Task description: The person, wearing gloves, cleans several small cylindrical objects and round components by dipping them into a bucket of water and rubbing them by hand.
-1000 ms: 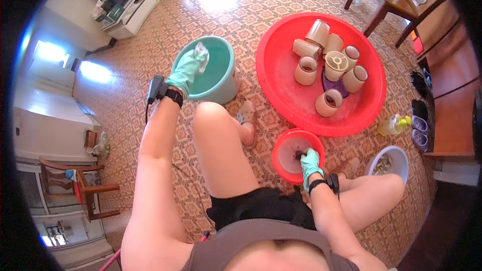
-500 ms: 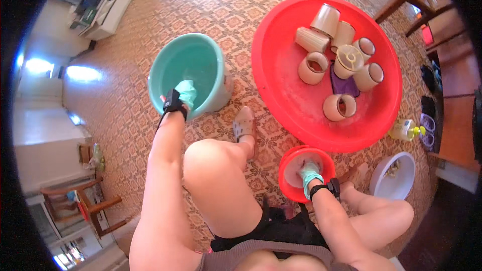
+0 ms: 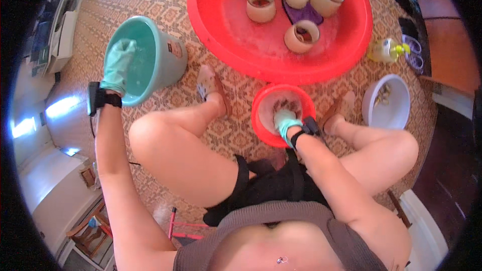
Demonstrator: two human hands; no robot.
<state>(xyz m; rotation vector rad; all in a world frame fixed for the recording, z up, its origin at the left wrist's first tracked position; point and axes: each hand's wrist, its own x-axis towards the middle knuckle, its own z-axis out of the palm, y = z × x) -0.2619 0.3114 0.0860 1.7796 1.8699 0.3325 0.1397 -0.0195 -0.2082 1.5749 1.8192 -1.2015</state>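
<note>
My left hand (image 3: 118, 66), in a mint-green rubber glove, lies over the near left rim of a teal bucket (image 3: 171, 60) of water. Its fingers point inward, but their exact pose is unclear. Between my feet stands a small red bucket (image 3: 257, 111) with whitish suds inside. My right hand (image 3: 287, 122), gloved the same way, reaches down into it, and its fingertips are lost in the contents. Whether it grips anything does not show. Beyond is a wide red basin (image 3: 216, 15) with several beige hollow cup-like cylinders (image 3: 299, 41) and a purple cloth (image 3: 307, 16).
A pale lavender basin (image 3: 371, 98) holding small yellowish pieces stands by my right foot. Behind it are a pump bottle (image 3: 385, 50) of yellowish liquid and purple slippers (image 3: 413, 52). A brown wooden cabinet (image 3: 452, 45) stands at right, and a wooden chair (image 3: 83, 231) at lower left.
The view has shifted, so the basin and buckets sit higher and further left. My left hand has moved leftward along the teal bucket's rim. My right hand stays in the red bucket.
</note>
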